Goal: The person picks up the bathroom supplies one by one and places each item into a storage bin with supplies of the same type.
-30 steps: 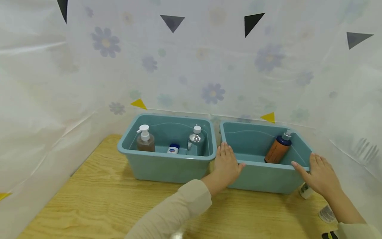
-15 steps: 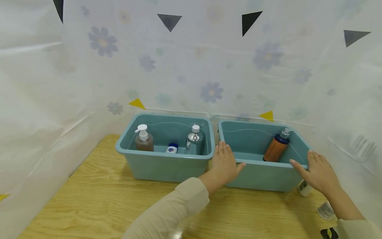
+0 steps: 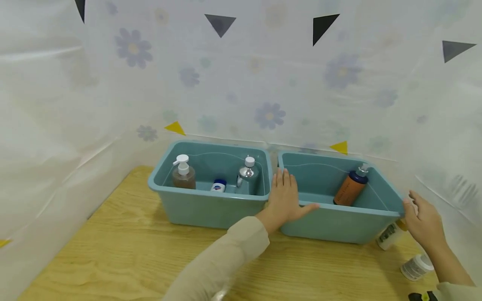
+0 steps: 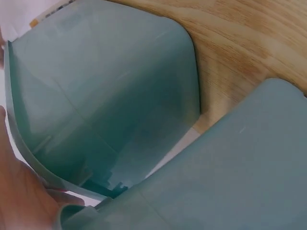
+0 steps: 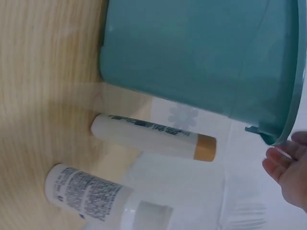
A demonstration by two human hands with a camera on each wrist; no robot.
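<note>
Two teal plastic bins stand side by side on a wooden table. My left hand (image 3: 284, 200) lies over the near left corner of the right bin (image 3: 331, 225), fingers straight and thumb spread along its front rim. That hand also overlaps the edge of the left bin (image 3: 214, 211). At the right bin's near right corner is my right hand (image 3: 425, 221), fingers loosely bent. In the right wrist view its fingertips (image 5: 274, 165) are right at the rim corner. An orange pump bottle (image 3: 350, 190) with a dark blue top leans inside the right bin.
The left bin holds a brown pump bottle (image 3: 184, 179), a small white blue-capped container (image 3: 218, 186) and a clear white-capped bottle (image 3: 246, 179). Right of the bins stand a white orange-capped bottle (image 5: 148, 136) and a white labelled bottle (image 5: 91, 194). A patterned sheet (image 3: 233, 83) hangs behind.
My right hand has shifted from on top of the right bin's rim to just outside its corner, uncovering more of the orange-capped bottle. The left thumb has spread wider; the bins look little changed.
</note>
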